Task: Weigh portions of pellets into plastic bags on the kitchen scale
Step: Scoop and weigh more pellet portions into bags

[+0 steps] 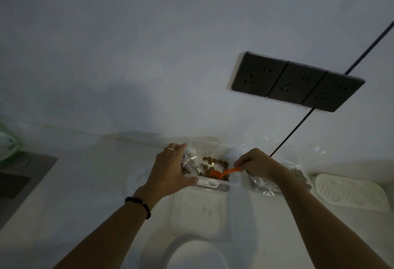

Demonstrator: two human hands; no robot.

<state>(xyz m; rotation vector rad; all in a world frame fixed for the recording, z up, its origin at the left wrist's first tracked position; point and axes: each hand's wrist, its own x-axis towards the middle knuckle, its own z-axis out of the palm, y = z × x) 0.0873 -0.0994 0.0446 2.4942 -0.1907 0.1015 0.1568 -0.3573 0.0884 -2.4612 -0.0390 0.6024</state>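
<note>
Nearest lies a white lid on the bench. Beyond it, the right hand pinches an orange spoon, pointing left into the pellets; the left hand grips the plastic bag just beside.

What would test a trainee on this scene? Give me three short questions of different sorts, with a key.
1. True or false: the right hand holds the orange spoon.
2. Multiple choice: the spoon's bowl is (A) on the bare counter, (B) among the pellets in the clear tub, (C) on the wall sockets.
3. Fill in: the left hand grips a clear plastic ____ at the tub's left side.

Key: 1 true; 2 B; 3 bag.
</note>
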